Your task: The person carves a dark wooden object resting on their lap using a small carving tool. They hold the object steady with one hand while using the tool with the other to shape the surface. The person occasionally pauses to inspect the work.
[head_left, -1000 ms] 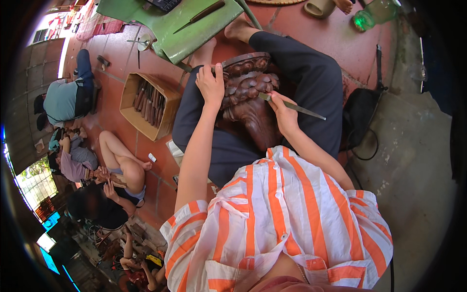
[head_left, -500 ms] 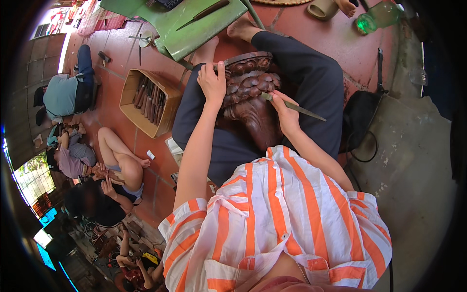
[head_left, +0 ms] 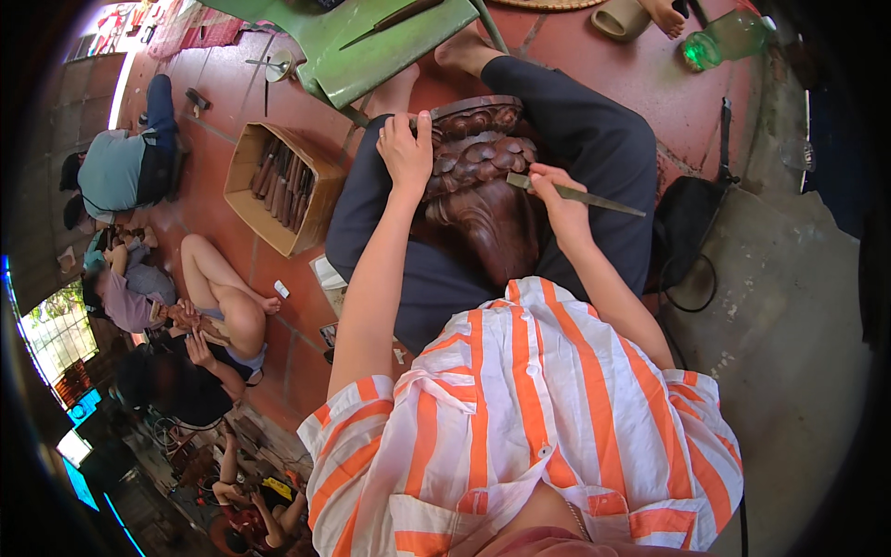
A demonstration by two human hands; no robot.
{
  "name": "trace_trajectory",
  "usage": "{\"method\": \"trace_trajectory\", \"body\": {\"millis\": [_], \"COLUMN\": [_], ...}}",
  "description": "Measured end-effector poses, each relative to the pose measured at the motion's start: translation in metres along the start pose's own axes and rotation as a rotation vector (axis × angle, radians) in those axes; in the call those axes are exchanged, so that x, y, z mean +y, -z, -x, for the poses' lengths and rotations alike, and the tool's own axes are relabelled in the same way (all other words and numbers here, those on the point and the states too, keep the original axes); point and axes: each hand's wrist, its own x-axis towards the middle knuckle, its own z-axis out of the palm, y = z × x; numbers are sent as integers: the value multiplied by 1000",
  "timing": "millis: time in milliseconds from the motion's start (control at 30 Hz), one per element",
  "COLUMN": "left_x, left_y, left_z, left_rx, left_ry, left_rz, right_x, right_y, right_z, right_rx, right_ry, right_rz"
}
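Note:
A dark brown wood carving (head_left: pixel 483 218) rests between my legs, with a round rim, a band of overlapping scale-like shapes and a smooth tapering end toward me. My left hand (head_left: pixel 406 153) grips the left side of its rim, thumb raised; some of the fingertips are hidden. In my right hand (head_left: pixel 561 206) is a flat, tapered grey metal file (head_left: pixel 599 199), held closed between thumb and fingers. The file's blunt end is by the right edge of the scaled band, and its thin end points right over my thigh. Whether it touches the wood is unclear.
A cardboard box (head_left: pixel 316 218) of several wooden-handled tools stands to my left. Ahead is a green chair (head_left: pixel 371 65) with a pointed tool (head_left: pixel 390 23) on it. A black bag (head_left: pixel 691 218) lies at right, a green bottle (head_left: pixel 729 42) far right. Several people sit at left.
My right hand and the file have shifted right, away from the scaled band. My left hand stays on the carving.

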Motion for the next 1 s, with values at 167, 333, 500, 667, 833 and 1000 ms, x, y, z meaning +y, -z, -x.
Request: {"method": "trace_trajectory", "body": {"millis": [167,333,500,667,833,1000], "left_x": [2,0,0,3,7,6], "left_y": [1,-1,1,2,5,6], "left_z": [0,-1,1,0,0,0], "left_rx": [-3,-1,9,9,-10,-19], "left_ry": [5,0,0,-4,9,12], "left_rz": [-6,-15,-3,10,13,10], "right_x": [-37,-46,-48,-46,-54,-49], "right_y": [6,-12,-16,-25,-34,-28], "right_z": [-28,-45,-54,-58,-57,-66], "right_rx": [-185,-329,-433,-486,-427,-416], "right_ry": [101,130,127,136,143,179], "right_rz": [262,446,515,589,609,527]}}
